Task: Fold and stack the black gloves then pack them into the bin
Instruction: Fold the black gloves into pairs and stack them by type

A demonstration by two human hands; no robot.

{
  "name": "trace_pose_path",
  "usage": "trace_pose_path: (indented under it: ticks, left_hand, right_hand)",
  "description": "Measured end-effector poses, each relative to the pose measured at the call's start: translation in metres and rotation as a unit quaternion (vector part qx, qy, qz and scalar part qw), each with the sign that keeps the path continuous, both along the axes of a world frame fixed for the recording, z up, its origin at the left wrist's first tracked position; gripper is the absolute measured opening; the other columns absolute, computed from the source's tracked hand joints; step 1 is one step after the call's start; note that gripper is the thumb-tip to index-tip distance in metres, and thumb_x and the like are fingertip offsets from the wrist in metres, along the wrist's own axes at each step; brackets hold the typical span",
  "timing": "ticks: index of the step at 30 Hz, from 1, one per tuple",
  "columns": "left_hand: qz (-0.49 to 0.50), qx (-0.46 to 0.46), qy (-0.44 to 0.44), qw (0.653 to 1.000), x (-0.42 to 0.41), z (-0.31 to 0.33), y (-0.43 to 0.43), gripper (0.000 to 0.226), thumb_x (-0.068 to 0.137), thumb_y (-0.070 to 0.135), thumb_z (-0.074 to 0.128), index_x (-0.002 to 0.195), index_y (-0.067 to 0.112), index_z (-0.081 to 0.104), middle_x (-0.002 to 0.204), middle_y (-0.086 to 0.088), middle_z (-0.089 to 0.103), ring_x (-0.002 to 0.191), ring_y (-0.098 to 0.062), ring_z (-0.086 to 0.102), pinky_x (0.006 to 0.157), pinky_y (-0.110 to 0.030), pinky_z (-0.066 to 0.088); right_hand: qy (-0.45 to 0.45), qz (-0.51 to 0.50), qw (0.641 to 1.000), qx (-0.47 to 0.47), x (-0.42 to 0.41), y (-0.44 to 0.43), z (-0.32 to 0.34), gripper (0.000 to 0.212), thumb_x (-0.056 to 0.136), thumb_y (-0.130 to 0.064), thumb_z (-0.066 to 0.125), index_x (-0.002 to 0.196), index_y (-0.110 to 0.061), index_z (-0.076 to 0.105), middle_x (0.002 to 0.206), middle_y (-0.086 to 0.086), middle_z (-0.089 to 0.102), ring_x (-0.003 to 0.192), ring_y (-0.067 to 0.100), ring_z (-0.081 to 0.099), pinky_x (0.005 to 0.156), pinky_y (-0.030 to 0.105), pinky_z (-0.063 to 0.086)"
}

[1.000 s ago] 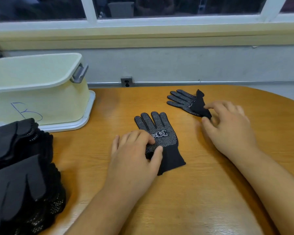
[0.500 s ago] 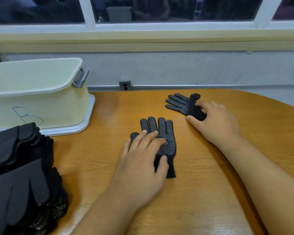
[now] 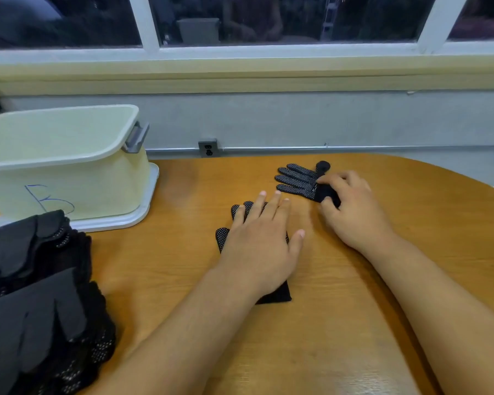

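Observation:
Two black gloves with white grip dots lie on the wooden table. My left hand [image 3: 261,238] lies flat with straight fingers on the near glove [image 3: 223,238], covering most of it; its cuff shows under my wrist. My right hand [image 3: 351,206] pinches the far glove [image 3: 297,181] at its palm, between curled thumb and fingers; that glove's fingers point left. The pale yellow bin [image 3: 77,178] stands at the back left, open at the top.
A large heap of black gloves [image 3: 35,303] fills the near left corner of the table [image 3: 354,323]. The bin stands on a white lid or tray. A wall with a power socket [image 3: 208,148] and a window lies beyond the table's far edge.
My left hand slid forward over the near glove, straightening it so it points away from me. My right hand closed on the far glove's palm.

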State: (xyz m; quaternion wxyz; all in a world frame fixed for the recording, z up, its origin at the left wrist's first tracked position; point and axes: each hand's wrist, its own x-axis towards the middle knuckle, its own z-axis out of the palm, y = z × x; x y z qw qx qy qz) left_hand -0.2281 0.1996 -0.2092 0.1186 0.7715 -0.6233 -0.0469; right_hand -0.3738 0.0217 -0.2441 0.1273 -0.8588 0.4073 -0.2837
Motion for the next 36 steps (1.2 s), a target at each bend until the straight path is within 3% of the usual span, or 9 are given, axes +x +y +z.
trace_pose_path:
  ticks: [4, 9, 11, 15, 19, 22, 27, 32, 36]
  left_hand:
    - [-0.013, 0.067, -0.017, 0.998, 0.002, -0.024, -0.011, 0.075, 0.108, 0.067, 0.017, 0.170, 0.031, -0.003, 0.178, 0.007, -0.014, 0.162, -0.013, -0.019, 0.132, -0.050, -0.007]
    - [-0.017, 0.063, -0.013, 0.998, 0.002, -0.027, -0.009, 0.076, 0.105, 0.072, 0.011, 0.170, 0.035, -0.006, 0.176, 0.009, -0.017, 0.161, -0.012, -0.022, 0.132, -0.050, -0.010]
    - [-0.010, 0.029, 0.008, 1.000, 0.001, -0.025, -0.007, 0.074, 0.106, 0.070, 0.012, 0.170, 0.035, 0.001, 0.178, 0.010, -0.010, 0.162, -0.010, -0.017, 0.133, -0.048, -0.006]
    - [-0.004, -0.081, 0.029, 0.996, 0.000, -0.015, 0.009, 0.062, 0.109, 0.061, 0.018, 0.161, 0.035, 0.038, 0.172, 0.015, 0.027, 0.162, -0.005, 0.007, 0.133, -0.046, 0.007]
    - [0.010, -0.104, 0.035, 0.994, 0.009, -0.018, 0.037, 0.056, 0.108, 0.060, 0.023, 0.147, 0.035, 0.054, 0.157, 0.018, 0.047, 0.154, -0.005, 0.028, 0.128, -0.046, 0.023]
    - [0.027, -0.105, 0.029, 0.994, 0.020, -0.025, 0.058, 0.050, 0.107, 0.058, 0.030, 0.141, 0.034, 0.058, 0.152, 0.017, 0.050, 0.151, -0.008, 0.034, 0.124, -0.046, 0.030]
    - [0.029, -0.085, 0.030, 0.995, 0.025, -0.037, 0.087, 0.044, 0.106, 0.054, 0.038, 0.140, 0.036, 0.058, 0.149, 0.017, 0.051, 0.149, -0.009, 0.037, 0.123, -0.046, 0.035]
    - [0.040, -0.081, 0.067, 0.994, 0.024, -0.033, 0.086, 0.042, 0.104, 0.055, 0.038, 0.139, 0.038, 0.055, 0.148, 0.021, 0.047, 0.146, -0.004, 0.035, 0.126, -0.041, 0.030]
    - [0.038, -0.070, 0.087, 0.993, 0.025, -0.032, 0.088, 0.045, 0.102, 0.057, 0.036, 0.142, 0.042, 0.050, 0.152, 0.026, 0.040, 0.148, 0.000, 0.028, 0.128, -0.039, 0.025]
  right_hand:
    - [0.009, -0.065, 0.998, 0.016, -0.005, -0.009, -0.003, 0.039, 0.093, -0.029, 0.072, 0.131, -0.022, 0.064, 0.130, 0.006, 0.059, 0.121, 0.034, 0.055, 0.100, 0.043, 0.049]
    - [-0.016, -0.101, 0.994, 0.023, -0.009, -0.024, -0.006, 0.035, 0.102, -0.028, 0.064, 0.135, -0.017, 0.063, 0.117, 0.007, 0.073, 0.113, 0.038, 0.062, 0.090, 0.044, 0.051]
    - [-0.025, -0.105, 0.994, 0.024, -0.010, -0.025, -0.005, 0.038, 0.105, -0.024, 0.059, 0.143, -0.018, 0.058, 0.122, 0.008, 0.072, 0.115, 0.040, 0.061, 0.093, 0.046, 0.052]
    - [-0.016, -0.065, 0.998, -0.010, -0.012, -0.017, 0.000, 0.042, 0.106, -0.020, 0.050, 0.145, -0.036, 0.054, 0.139, 0.003, 0.055, 0.124, 0.033, 0.051, 0.097, 0.047, 0.051]
    - [0.047, -0.052, 0.997, 0.015, -0.011, -0.016, 0.000, 0.038, 0.102, -0.036, 0.056, 0.140, -0.042, 0.061, 0.150, -0.003, 0.051, 0.133, 0.030, 0.048, 0.108, 0.047, 0.048]
    - [0.071, -0.070, 0.995, 0.026, -0.010, -0.016, 0.001, 0.039, 0.100, -0.044, 0.060, 0.139, -0.042, 0.061, 0.150, -0.001, 0.053, 0.132, 0.034, 0.051, 0.109, 0.049, 0.047]
    - [0.060, -0.149, 0.987, 0.023, -0.010, -0.026, 0.002, 0.043, 0.097, -0.047, 0.064, 0.135, -0.026, 0.061, 0.128, 0.004, 0.070, 0.116, 0.038, 0.055, 0.096, 0.048, 0.052]
    - [0.079, -0.190, 0.979, 0.002, -0.009, -0.029, 0.008, 0.035, 0.105, -0.038, 0.045, 0.124, -0.022, 0.071, 0.120, 0.009, 0.070, 0.115, 0.039, 0.055, 0.086, 0.043, 0.049]
    - [0.047, -0.150, 0.987, -0.018, -0.013, -0.031, 0.009, 0.033, 0.104, -0.031, 0.050, 0.134, -0.031, 0.064, 0.133, 0.003, 0.062, 0.122, 0.033, 0.053, 0.093, 0.046, 0.049]
